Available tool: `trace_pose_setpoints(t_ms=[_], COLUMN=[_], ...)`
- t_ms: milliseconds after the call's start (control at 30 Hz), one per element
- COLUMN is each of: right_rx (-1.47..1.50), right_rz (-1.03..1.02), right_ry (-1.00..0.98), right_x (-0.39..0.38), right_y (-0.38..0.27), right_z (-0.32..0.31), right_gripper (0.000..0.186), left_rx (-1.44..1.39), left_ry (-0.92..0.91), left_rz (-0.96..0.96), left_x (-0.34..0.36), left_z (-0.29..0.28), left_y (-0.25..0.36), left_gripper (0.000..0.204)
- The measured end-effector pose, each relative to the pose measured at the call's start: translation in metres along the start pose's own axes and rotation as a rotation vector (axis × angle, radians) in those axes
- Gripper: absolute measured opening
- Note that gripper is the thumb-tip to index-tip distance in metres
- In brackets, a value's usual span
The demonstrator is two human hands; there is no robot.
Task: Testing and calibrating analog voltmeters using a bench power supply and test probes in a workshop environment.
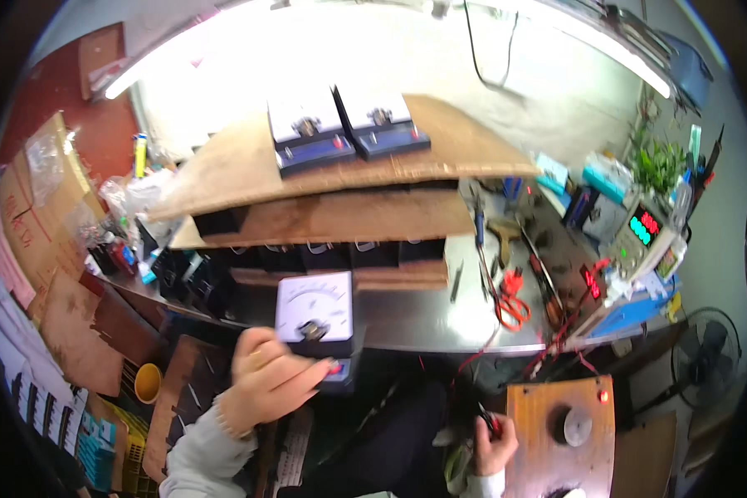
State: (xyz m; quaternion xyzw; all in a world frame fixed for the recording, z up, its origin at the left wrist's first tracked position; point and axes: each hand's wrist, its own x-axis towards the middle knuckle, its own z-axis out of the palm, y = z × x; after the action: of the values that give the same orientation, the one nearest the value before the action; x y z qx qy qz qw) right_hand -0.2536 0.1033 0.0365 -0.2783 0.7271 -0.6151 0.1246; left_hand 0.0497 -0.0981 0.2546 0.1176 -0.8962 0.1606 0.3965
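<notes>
In my left hand (275,378) is an analog meter (315,307) with a white dial face and a black body, raised in front of the bench edge. The fingers wrap its lower left side, near a red terminal (334,367) on its base. My right hand (494,448) is lower down, beside a wooden box (548,415). Its fingers are closed on a small red and black piece (491,423) with a thin tip; its exact kind is not clear. Two similar meters (307,124) (379,116) stand on the top wooden board.
Boards (456,149) form a shelf over more black meters (319,253). Red-handled scissors (510,311), pliers and screwdrivers lie on the metal bench (407,319). A lit display instrument (639,232) with red leads stands at right. A fan (710,357) and a yellow cup (148,382) flank the bench.
</notes>
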Motion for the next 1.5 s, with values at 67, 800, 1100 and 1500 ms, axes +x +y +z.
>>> trace_pose_setpoints(t_ms=[67, 800, 1100, 1500], right_rx=[-0.069, -0.197, -0.148, 0.340], right_rz=[-0.032, -0.514, -0.505, -0.028], right_ry=[-0.067, -0.408, -0.446, -0.134], right_x=[-0.013, 0.014, 0.017, 0.003], right_y=[-0.010, -0.124, -0.126, -0.114], right_z=[0.015, 0.130, 0.131, 0.103], right_gripper=[0.027, 0.021, 0.021, 0.031], left_rx=[0.041, -1.016, -0.996, -0.965], left_ry=[-0.001, -0.273, -0.286, -0.114], left_rz=[0.019, -0.776, -0.816, -0.732], left_x=[-0.014, -0.037, -0.034, -0.033], left_z=[0.069, 0.173, 0.169, 0.172], left_y=[0.002, -0.038, -0.036, -0.030], left_gripper=[0.024, 0.107, 0.106, 0.103])
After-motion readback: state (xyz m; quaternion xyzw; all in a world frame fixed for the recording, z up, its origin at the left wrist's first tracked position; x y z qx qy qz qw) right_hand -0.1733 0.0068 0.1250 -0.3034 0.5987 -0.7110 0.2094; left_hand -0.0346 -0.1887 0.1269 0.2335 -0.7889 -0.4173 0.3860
